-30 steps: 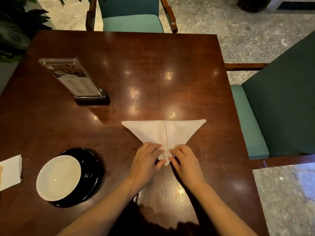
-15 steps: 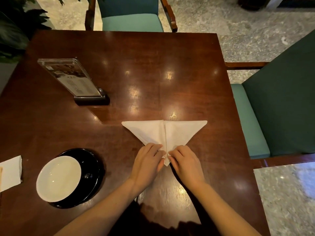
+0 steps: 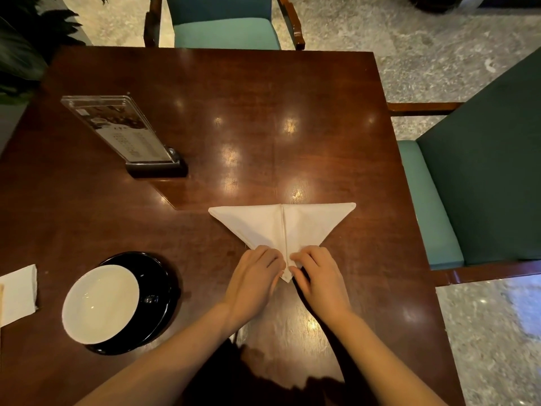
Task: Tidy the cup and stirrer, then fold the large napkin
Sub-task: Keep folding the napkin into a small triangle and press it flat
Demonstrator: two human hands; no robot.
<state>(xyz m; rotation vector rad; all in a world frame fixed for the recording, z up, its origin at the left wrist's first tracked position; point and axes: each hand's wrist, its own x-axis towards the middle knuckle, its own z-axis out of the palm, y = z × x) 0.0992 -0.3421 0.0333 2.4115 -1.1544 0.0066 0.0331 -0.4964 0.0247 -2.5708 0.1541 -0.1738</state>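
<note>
The large white napkin (image 3: 281,224) lies on the dark wooden table (image 3: 263,98), folded into a downward-pointing triangle with a seam down its middle. My left hand (image 3: 253,281) presses on the left flap near the lower tip. My right hand (image 3: 319,276) presses on the right flap beside it, so both hands pinch the tip between them. A white cup (image 3: 101,303) sits on a black saucer (image 3: 159,294) at the front left. A thin wooden stirrer (image 3: 1,303) shows at the far left edge on a small white paper napkin (image 3: 17,294).
A clear menu stand (image 3: 117,127) on a black base stands at the left back of the table. Teal chairs sit at the far side (image 3: 225,30) and the right side (image 3: 480,183). A dark plant (image 3: 23,48) fills the top-left corner.
Both hands have stayed on the napkin's lower tip, with the fingers shifted slightly closer together. The napkin keeps its triangle shape.
</note>
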